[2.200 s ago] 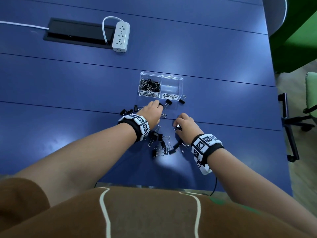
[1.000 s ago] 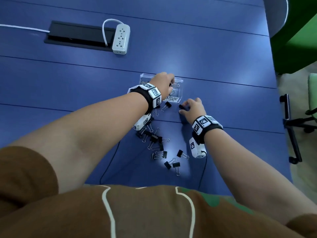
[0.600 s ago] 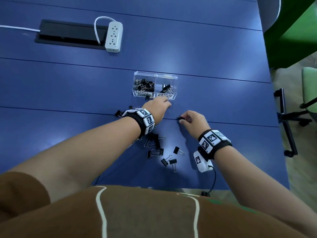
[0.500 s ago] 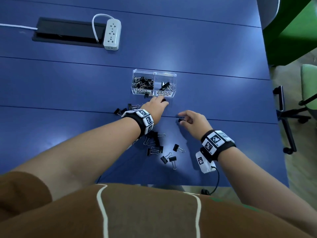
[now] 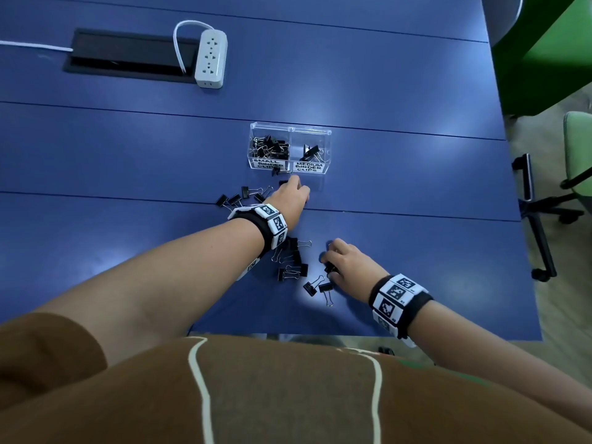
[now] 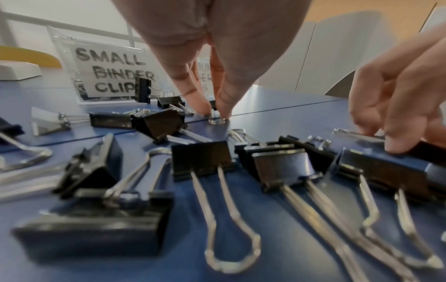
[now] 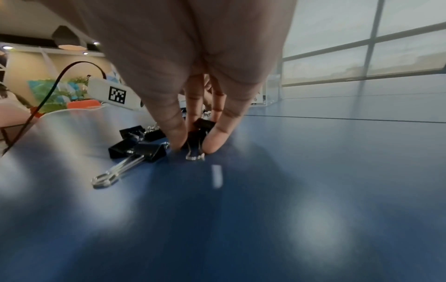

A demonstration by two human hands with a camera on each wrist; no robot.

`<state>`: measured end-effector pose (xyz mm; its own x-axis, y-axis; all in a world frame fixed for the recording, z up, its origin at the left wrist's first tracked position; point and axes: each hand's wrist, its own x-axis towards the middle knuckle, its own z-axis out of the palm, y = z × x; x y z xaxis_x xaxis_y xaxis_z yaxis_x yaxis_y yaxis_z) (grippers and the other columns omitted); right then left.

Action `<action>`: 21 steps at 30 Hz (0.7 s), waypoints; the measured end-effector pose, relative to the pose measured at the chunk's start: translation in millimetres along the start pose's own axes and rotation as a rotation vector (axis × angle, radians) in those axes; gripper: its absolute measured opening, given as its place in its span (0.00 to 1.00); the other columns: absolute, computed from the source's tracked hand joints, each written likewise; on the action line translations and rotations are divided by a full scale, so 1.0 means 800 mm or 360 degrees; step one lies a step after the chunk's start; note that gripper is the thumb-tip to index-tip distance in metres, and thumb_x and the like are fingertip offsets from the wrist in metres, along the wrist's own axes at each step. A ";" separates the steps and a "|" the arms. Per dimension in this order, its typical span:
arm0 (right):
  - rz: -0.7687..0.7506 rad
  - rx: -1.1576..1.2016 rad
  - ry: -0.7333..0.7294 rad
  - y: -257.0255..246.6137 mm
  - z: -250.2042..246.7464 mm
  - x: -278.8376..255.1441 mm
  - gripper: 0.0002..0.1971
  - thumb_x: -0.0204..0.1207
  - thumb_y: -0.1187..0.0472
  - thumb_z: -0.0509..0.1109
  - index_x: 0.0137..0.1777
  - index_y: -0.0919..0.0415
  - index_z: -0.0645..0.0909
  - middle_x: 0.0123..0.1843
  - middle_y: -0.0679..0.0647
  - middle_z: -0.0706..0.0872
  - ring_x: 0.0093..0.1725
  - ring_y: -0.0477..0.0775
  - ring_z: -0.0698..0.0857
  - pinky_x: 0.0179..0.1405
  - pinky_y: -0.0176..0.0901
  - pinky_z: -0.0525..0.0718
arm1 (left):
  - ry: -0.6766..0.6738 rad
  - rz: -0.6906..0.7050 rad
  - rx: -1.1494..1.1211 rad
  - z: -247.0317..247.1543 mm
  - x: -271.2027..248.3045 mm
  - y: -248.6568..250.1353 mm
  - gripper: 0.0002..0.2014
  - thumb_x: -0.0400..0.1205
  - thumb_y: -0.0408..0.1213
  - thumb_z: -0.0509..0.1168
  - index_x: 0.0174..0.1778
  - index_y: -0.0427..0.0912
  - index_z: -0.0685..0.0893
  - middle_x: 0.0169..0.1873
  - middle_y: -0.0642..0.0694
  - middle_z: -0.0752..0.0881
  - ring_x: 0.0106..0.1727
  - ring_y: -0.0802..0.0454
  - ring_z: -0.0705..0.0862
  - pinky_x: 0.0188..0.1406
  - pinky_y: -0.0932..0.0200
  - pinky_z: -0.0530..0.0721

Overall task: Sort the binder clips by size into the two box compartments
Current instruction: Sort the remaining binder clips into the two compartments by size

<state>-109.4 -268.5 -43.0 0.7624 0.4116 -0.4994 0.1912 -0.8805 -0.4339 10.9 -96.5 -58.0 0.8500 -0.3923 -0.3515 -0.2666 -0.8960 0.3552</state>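
A clear two-compartment box [image 5: 329, 133] stands mid-table. Its left side, labelled small, holds several black binder clips [image 5: 270, 145]; its right side, labelled medium, holds one or two [image 5: 312, 152]. My left hand [image 5: 298, 189] is on the table just in front of the box. In the left wrist view its thumb and finger [image 6: 212, 112] pinch the wire handle of a clip [image 6: 217, 119]. My right hand [image 5: 330, 261] is nearer me, at the pile of loose clips [image 5: 293, 270]. Its fingertips [image 7: 195, 147] pinch a black clip [image 7: 200, 133] that lies on the table.
More loose clips [image 5: 243, 195] lie left of my left hand, and one [image 5: 276, 170] lies against the box front. A white power strip [image 5: 210, 59] and a black cable slot [image 5: 128, 56] are at the back left. The table's right edge borders a chair [image 5: 576, 155].
My left hand drew back from over the medium compartment, leaving a clip there, and came down in front of the box. My right hand moved back toward me to the loose pile.
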 end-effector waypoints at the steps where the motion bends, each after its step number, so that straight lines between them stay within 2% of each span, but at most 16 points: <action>1: 0.0008 -0.0012 0.0016 -0.001 0.001 0.002 0.14 0.74 0.66 0.63 0.60 0.60 0.77 0.62 0.57 0.73 0.56 0.62 0.76 0.51 0.59 0.82 | -0.0006 0.0044 0.0062 -0.002 -0.002 -0.001 0.10 0.78 0.25 0.60 0.54 0.38 0.75 0.56 0.36 0.76 0.53 0.37 0.80 0.48 0.43 0.82; 4: 0.0004 -0.0025 0.0140 -0.003 0.000 0.012 0.10 0.70 0.67 0.63 0.51 0.61 0.78 0.56 0.57 0.75 0.48 0.63 0.76 0.42 0.58 0.84 | 0.0050 0.0098 -0.0032 -0.010 -0.003 -0.001 0.09 0.79 0.28 0.62 0.53 0.37 0.75 0.54 0.37 0.77 0.54 0.38 0.78 0.52 0.41 0.82; 6: 0.0034 0.0008 0.0249 -0.002 -0.004 0.021 0.08 0.66 0.66 0.62 0.45 0.60 0.77 0.52 0.55 0.76 0.44 0.62 0.75 0.37 0.55 0.84 | 0.0152 0.0114 -0.0162 -0.023 -0.002 0.005 0.08 0.78 0.30 0.62 0.53 0.38 0.75 0.53 0.38 0.77 0.49 0.38 0.79 0.50 0.44 0.82; 9: 0.0051 0.0096 0.0367 -0.003 -0.016 0.035 0.04 0.64 0.66 0.64 0.40 0.61 0.76 0.48 0.56 0.78 0.42 0.61 0.75 0.36 0.54 0.83 | 0.0315 0.0108 -0.0406 -0.044 0.010 0.013 0.11 0.78 0.30 0.61 0.57 0.38 0.78 0.54 0.38 0.76 0.41 0.39 0.80 0.49 0.48 0.82; 11: 0.0072 0.0159 0.0410 -0.006 -0.027 0.044 0.03 0.64 0.67 0.65 0.37 0.62 0.77 0.47 0.57 0.79 0.42 0.64 0.78 0.37 0.53 0.82 | 0.0407 0.0094 -0.0560 -0.061 0.021 0.016 0.10 0.79 0.29 0.62 0.56 0.36 0.80 0.51 0.39 0.75 0.43 0.39 0.82 0.55 0.51 0.82; 14: 0.0142 0.0222 0.0453 -0.008 -0.042 0.058 0.06 0.66 0.68 0.64 0.42 0.63 0.81 0.48 0.58 0.80 0.42 0.65 0.81 0.41 0.52 0.83 | 0.0504 -0.0050 -0.0653 -0.083 0.039 0.016 0.09 0.80 0.31 0.65 0.55 0.35 0.82 0.53 0.39 0.77 0.51 0.42 0.83 0.55 0.60 0.76; 17: 0.0168 0.0268 0.0479 -0.003 -0.054 0.073 0.12 0.70 0.70 0.62 0.49 0.64 0.84 0.53 0.59 0.81 0.47 0.64 0.83 0.49 0.49 0.82 | 0.0496 -0.0121 -0.0670 -0.095 0.042 0.009 0.14 0.79 0.28 0.63 0.61 0.36 0.81 0.61 0.37 0.79 0.55 0.44 0.83 0.60 0.58 0.78; 19: 0.0218 0.0340 0.0529 0.000 -0.059 0.082 0.12 0.70 0.72 0.61 0.47 0.65 0.85 0.52 0.60 0.81 0.48 0.63 0.83 0.48 0.44 0.80 | 0.0491 -0.0068 -0.0688 -0.095 0.033 0.003 0.18 0.78 0.24 0.61 0.63 0.39 0.80 0.62 0.40 0.78 0.52 0.45 0.83 0.60 0.57 0.79; 21: 0.0324 0.0484 0.0608 0.002 -0.067 0.089 0.11 0.69 0.72 0.63 0.44 0.63 0.86 0.50 0.59 0.82 0.48 0.61 0.82 0.47 0.40 0.76 | 0.0500 -0.0042 -0.0698 -0.091 0.019 -0.004 0.18 0.76 0.23 0.60 0.61 0.40 0.81 0.60 0.41 0.78 0.46 0.47 0.79 0.56 0.57 0.81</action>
<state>-21.6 -253.0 -39.5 0.9472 0.0747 -0.3119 -0.1287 -0.8022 -0.5830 58.1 -84.4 -1.7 0.9667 -0.2294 -0.1132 -0.0857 -0.7074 0.7016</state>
